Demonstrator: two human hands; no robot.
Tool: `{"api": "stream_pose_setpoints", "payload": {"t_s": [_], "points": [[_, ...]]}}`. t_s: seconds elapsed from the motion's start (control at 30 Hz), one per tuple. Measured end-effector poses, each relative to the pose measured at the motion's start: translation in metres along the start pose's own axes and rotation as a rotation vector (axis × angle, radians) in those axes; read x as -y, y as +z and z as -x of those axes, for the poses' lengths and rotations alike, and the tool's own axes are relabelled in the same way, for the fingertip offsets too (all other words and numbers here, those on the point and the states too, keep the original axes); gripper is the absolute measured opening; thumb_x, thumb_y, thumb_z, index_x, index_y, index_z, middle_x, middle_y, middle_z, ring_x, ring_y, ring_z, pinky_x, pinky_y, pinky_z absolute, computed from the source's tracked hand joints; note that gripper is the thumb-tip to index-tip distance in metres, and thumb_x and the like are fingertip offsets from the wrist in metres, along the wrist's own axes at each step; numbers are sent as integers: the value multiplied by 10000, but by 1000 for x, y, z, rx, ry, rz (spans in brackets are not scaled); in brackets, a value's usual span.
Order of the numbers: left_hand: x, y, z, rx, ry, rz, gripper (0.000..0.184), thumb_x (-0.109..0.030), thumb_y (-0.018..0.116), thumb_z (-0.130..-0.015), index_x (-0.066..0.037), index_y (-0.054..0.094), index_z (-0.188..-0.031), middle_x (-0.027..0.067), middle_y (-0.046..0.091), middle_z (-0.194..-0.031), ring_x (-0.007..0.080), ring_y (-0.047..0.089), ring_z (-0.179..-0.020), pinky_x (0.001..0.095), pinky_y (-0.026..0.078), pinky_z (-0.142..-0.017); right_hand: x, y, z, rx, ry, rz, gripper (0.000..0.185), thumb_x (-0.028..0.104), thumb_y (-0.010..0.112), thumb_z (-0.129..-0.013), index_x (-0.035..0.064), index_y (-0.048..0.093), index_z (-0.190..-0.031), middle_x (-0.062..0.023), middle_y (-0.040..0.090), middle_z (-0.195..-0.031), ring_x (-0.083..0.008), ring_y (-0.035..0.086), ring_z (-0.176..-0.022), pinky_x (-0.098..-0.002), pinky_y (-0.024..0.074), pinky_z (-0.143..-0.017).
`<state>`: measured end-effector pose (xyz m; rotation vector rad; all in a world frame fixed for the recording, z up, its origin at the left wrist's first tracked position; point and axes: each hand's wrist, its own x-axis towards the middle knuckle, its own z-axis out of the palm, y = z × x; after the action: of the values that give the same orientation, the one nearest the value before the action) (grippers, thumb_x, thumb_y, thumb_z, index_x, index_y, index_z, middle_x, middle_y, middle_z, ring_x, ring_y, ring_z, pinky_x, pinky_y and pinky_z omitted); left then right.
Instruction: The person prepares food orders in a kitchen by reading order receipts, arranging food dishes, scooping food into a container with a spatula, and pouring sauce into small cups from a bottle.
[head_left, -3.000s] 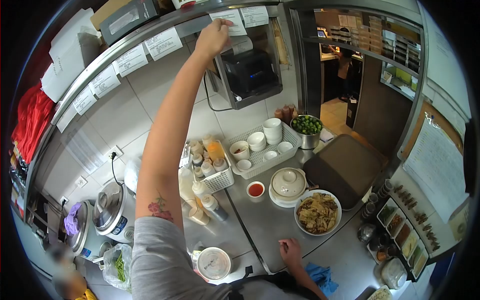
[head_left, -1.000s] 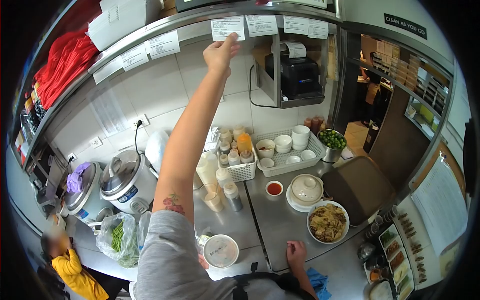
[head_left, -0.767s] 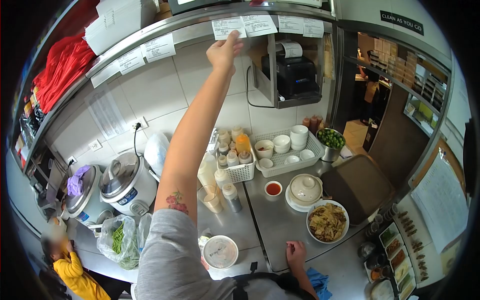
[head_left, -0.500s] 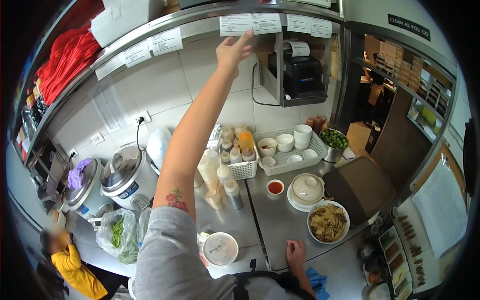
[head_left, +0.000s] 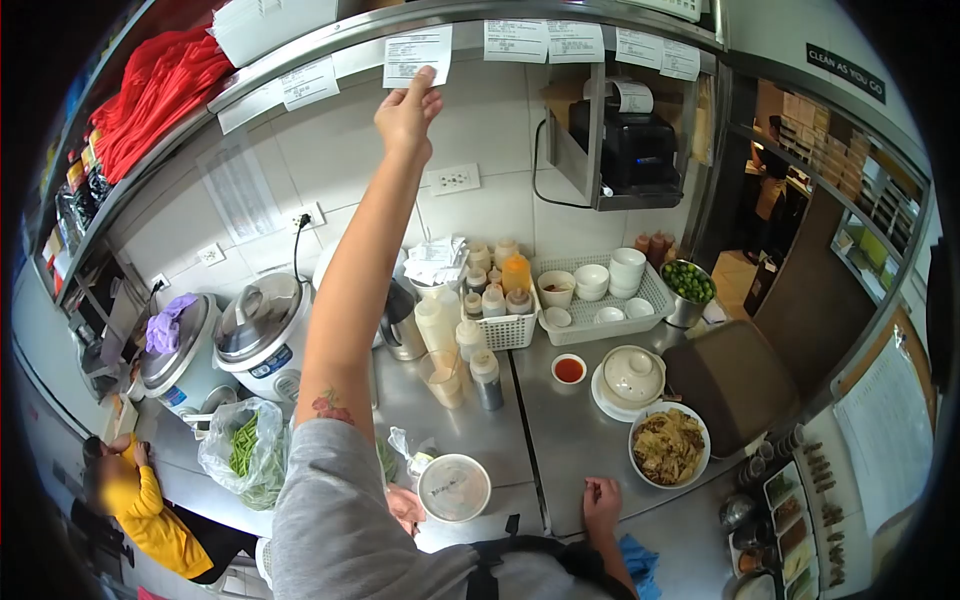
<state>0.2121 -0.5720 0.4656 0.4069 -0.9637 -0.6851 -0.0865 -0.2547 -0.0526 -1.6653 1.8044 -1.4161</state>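
My left hand is raised to the metal rail under the shelf. Its fingers pinch the lower edge of a printed order ticket. More tickets hang on the rail to its right, and another ticket hangs to its left. Down on the steel counter rests my right hand, its fingers curled with nothing visible in them. Near it stand a white bowl of cooked noodles and a lidded clay pot. A round lidded tub sits below my raised arm.
Squeeze bottles, a white basket, a tray of bowls and a sauce dish line the counter. Rice cookers and a bag of green beans are at left. A person in yellow is at lower left.
My left hand has moved left along the rail and now grips a ticket, which sits farther right of its neighbour than before. The view has shifted slightly; my right hand stays on the counter.
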Motion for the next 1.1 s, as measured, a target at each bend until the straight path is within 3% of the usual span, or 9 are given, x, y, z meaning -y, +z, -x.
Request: {"api": "stream_pose_setpoints", "payload": {"t_s": [0.23, 0.27, 0.37, 0.4, 0.47, 0.57, 0.63, 0.73, 1.1], "points": [[14, 38, -4, -13, -73, 20, 346, -214, 776, -769, 37, 581, -906, 76, 600, -813, 131, 596, -690, 233, 536, -597, -6, 2, 0, -11, -25, 3, 77, 43, 617, -777, 57, 640, -849, -109, 554, -748, -256, 559, -669, -355, 448, -612], [16, 36, -9, 22, -67, 17, 511, -235, 788, -757, 110, 541, -1042, 145, 614, -948, 187, 627, -795, 252, 547, -668, -7, 1, 0, -14, -28, 2, 76, 44, 617, -777, 57, 641, -848, -109, 553, -747, -256, 558, -668, -356, 447, -610], [16, 18, -19, 132, -98, -30, 801, -293, 812, -726, 162, 396, -1237, 235, 541, -1172, 265, 611, -974, 301, 538, -786, -1, -2, 0, -22, -49, 11, 81, 44, 616, -776, 58, 642, -851, -108, 553, -746, -256, 555, -664, -357, 445, -600], [15, -3, -29, 242, -180, -61, 1043, -378, 827, -689, 113, 221, -1381, 295, 333, -1381, 326, 513, -1155, 360, 495, -905, 0, -2, 0, -24, -39, 14, 83, 45, 615, -776, 59, 643, -853, -107, 552, -745, -253, 553, -659, -355, 443, -598], [-11, -37, -29, 161, -231, 44, 1039, -436, 824, -673, 16, 238, -1404, 273, 287, -1393, 324, 463, -1203, 383, 460, -962, 1, -1, 1, -33, -14, 16, 88, 46, 614, -775, 59, 643, -857, -105, 550, -743, -248, 549, -651, -353, 441, -594], [-50, -94, -56, -89, -64, 208, 848, -430, 819, -680, -58, 382, -1304, 197, 375, -1287, 293, 489, -1155, 391, 443, -998, -4, 1, 1, -49, -57, -20, 73, -5, 611, -774, 34, 644, -826, -92, 549, -743, -200, 532, -605, -304, 437, -552], [-68, -108, -63, -202, 20, 243, 510, -258, 805, -740, -52, 534, -1120, 101, 569, -1094, 171, 579, -967, 301, 512, -889, -4, 1, 0, -50, -79, -46, 72, -6, 609, -775, 33, 643, -825, -93, 547, -740, -199, 528, -603, -302, 434, -550], [-65, -103, -50, -55, 66, 91, 288, -164, 772, -779, -49, 597, -976, 32, 652, -853, 114, 618, -752, 229, 530, -672, -3, 3, -1, -35, -53, -52, 81, 17, 617, -769, 43, 636, -844, -100, 542, -734, -225, 532, -619, -329, 434, -580], [-25, -25, -30, -95, 74, -45, 308, -220, 795, -759, -28, 579, -863, 67, 639, -827, 144, 635, -737, 242, 530, -659, -7, 0, 0, -63, -100, 40, 72, -4, 618, -765, 38, 649, -815, -86, 536, -711, -196, 524, -587, -302, 423, -542]]}}
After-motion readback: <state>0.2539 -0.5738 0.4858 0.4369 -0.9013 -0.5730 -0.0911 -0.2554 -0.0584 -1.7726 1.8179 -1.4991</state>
